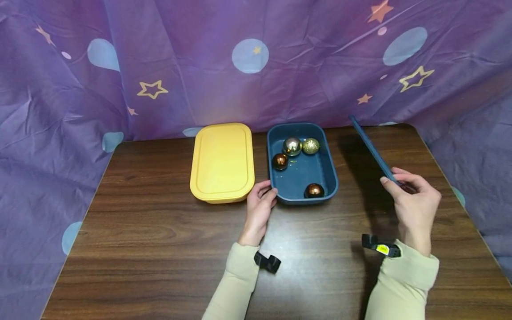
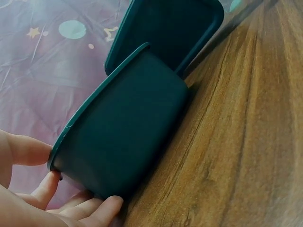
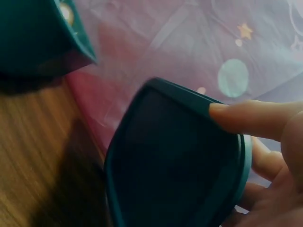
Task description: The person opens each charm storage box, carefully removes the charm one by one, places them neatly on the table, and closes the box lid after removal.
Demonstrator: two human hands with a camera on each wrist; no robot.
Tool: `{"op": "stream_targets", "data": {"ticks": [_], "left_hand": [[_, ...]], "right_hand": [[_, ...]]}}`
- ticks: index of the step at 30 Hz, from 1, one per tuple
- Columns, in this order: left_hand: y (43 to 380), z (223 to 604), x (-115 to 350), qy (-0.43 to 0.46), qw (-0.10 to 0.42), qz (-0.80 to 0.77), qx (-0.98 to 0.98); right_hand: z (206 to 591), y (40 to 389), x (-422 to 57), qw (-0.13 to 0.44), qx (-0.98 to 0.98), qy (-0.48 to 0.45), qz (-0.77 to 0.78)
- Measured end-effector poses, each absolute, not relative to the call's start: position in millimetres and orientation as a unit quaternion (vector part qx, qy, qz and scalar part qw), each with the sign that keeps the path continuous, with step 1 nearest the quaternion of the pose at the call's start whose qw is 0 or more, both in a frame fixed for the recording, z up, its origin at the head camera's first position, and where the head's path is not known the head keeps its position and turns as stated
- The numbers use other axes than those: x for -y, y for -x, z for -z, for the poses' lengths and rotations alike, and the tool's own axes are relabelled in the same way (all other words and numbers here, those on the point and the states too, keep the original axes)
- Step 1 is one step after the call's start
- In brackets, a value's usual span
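A blue rectangular container (image 1: 308, 178) stands uncovered on the table. In it lie a shiny silver-gold ball (image 1: 292, 146), a glittery gold ball (image 1: 310, 146), and two shiny brown balls, one by the left wall and one brown ball (image 1: 314, 190) at the near right corner. My left hand (image 1: 260, 206) grips the container's near left corner, its thumb at the rim and fingers against the side (image 2: 118, 127). To the right, my right hand (image 1: 418, 202) holds a blue lid (image 1: 372, 146) by its near edge, thumb on one face. The lid is tilted nearly on edge; its face (image 3: 170, 161) shows in the right wrist view.
Left of the blue container sits a yellow container with its yellow lid (image 1: 222, 162) on. Both containers stand on the brown wooden table (image 1: 160, 258) near its back edge. A purple curtain (image 1: 208, 66) with stars and dots hangs right behind the table.
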State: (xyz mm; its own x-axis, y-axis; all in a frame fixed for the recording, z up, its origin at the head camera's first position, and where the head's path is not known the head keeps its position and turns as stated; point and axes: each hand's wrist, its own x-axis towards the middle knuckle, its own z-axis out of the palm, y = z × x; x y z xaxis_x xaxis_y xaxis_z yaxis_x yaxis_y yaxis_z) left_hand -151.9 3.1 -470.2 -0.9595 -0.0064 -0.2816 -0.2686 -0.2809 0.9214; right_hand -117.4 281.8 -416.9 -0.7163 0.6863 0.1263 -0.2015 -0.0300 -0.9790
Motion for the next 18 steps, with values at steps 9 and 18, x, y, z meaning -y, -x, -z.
{"op": "stream_targets", "data": {"ticks": [9,18], "left_hand": [[153,471,-3,0.119,0.081,-0.791,-0.594],[153,470,-3,0.119,0.084,-0.792,-0.593]], "right_hand": [[422,119,-277,0.260,0.791,0.246,-0.497],[428,120,-275,0.183,0.884,0.209,-0.376]]}}
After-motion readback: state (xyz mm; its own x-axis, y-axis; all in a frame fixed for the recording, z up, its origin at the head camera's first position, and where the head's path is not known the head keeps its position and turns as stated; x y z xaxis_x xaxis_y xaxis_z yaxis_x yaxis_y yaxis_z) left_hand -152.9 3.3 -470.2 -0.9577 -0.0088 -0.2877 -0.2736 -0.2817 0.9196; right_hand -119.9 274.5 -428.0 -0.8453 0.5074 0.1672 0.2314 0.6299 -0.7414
